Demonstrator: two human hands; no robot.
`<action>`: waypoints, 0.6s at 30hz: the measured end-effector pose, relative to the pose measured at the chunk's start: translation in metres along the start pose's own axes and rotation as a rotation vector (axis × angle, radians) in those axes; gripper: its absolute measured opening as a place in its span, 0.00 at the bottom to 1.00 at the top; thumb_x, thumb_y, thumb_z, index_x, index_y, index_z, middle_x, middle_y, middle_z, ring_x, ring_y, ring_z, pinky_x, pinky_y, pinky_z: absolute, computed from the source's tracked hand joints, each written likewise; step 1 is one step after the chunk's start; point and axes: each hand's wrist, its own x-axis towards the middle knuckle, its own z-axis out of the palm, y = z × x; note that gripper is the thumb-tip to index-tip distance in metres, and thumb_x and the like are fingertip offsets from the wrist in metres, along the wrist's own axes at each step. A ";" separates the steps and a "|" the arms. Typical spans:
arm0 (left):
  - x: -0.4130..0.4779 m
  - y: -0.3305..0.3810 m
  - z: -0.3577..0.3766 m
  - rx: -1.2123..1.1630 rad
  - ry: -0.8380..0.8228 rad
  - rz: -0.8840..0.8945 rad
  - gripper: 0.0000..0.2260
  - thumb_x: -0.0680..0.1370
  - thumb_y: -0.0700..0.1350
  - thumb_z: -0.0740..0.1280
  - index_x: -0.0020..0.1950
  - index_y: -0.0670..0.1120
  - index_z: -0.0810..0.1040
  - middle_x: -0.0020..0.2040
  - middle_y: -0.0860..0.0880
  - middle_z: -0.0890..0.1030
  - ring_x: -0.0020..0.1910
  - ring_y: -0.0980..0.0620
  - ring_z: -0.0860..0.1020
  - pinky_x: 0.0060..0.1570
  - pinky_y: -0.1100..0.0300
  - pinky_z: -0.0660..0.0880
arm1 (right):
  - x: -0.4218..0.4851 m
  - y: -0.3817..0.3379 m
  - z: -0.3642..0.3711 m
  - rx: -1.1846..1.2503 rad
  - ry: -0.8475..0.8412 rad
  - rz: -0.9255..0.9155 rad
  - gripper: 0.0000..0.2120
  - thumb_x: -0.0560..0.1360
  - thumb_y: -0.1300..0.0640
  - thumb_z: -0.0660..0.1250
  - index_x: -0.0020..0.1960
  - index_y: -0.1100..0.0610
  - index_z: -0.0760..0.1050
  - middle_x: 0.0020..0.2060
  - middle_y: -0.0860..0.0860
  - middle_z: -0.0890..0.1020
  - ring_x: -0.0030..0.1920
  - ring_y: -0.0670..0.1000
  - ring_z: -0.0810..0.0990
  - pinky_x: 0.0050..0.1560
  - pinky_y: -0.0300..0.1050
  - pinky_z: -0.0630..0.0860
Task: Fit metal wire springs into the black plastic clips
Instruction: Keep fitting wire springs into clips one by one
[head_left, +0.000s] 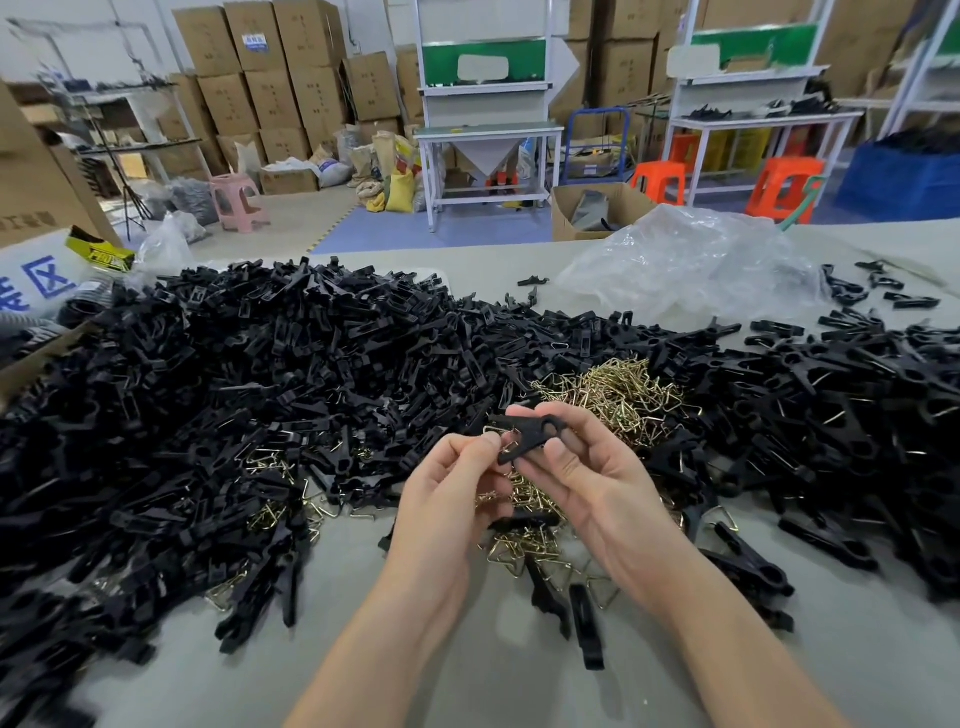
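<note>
Black plastic clip (524, 423) is held above the grey surface (467, 675), pinched in the right hand (597, 483). The left hand (457, 488) pinches a brass-coloured wire spring (496, 430) at the clip's end, above heaped loose springs (623, 395).

On the bench (467, 675), a big heap of clips (208, 389) covers the left half out to the left edge. A smaller heap of clips (857, 415) lies along the right edge. Between them sits a pile of wire springs (618, 395), spilling toward the near edge. A plastic bag (691, 265) lies behind it by the far edge. The left hand (452, 499) and right hand (597, 483) hold a single clip (535, 434) above the springs. Stacked cartons (270, 78) stand beyond the far edge.
</note>
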 end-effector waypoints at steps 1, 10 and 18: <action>0.000 0.000 0.000 -0.034 -0.021 -0.011 0.09 0.79 0.44 0.68 0.38 0.49 0.80 0.36 0.50 0.79 0.34 0.55 0.76 0.35 0.61 0.73 | 0.000 0.000 0.000 0.006 0.004 -0.002 0.13 0.76 0.63 0.66 0.56 0.53 0.83 0.64 0.58 0.82 0.64 0.57 0.81 0.60 0.42 0.79; 0.000 -0.003 -0.002 -0.141 -0.117 -0.064 0.07 0.67 0.52 0.73 0.42 0.52 0.84 0.43 0.51 0.82 0.38 0.57 0.78 0.35 0.63 0.76 | 0.000 0.001 0.001 -0.077 0.032 0.022 0.13 0.77 0.63 0.64 0.55 0.50 0.83 0.63 0.57 0.83 0.62 0.55 0.83 0.58 0.41 0.79; 0.003 -0.004 -0.006 -0.073 -0.204 -0.099 0.07 0.72 0.51 0.75 0.45 0.48 0.86 0.45 0.47 0.83 0.38 0.54 0.79 0.34 0.61 0.75 | -0.002 -0.001 -0.002 -0.230 0.083 0.013 0.11 0.78 0.58 0.65 0.57 0.50 0.83 0.57 0.58 0.85 0.59 0.55 0.84 0.58 0.45 0.80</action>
